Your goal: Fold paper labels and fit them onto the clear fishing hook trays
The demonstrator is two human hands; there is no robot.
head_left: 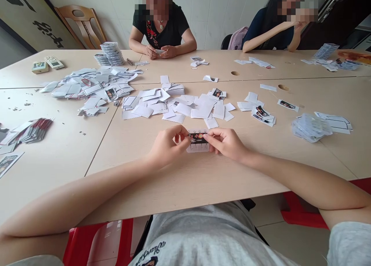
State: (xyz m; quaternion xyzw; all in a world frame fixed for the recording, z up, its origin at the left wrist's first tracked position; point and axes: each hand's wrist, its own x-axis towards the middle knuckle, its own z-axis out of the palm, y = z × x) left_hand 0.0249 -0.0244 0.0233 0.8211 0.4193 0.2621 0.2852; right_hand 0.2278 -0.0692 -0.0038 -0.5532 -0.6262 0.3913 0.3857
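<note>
small dark printed card in a clear plastic sleeve lies on the beige wooden table between our hands | left hand fingers pinch its left end | right hand fingers pinch its right end | loose white paper cards just beyond

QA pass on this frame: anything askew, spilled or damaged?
Nothing damaged. The card, pinched between left hand and right hand, sits level. Only mess: paper slips strewn loose beyond it, small dark scraps on the table at left.
</note>
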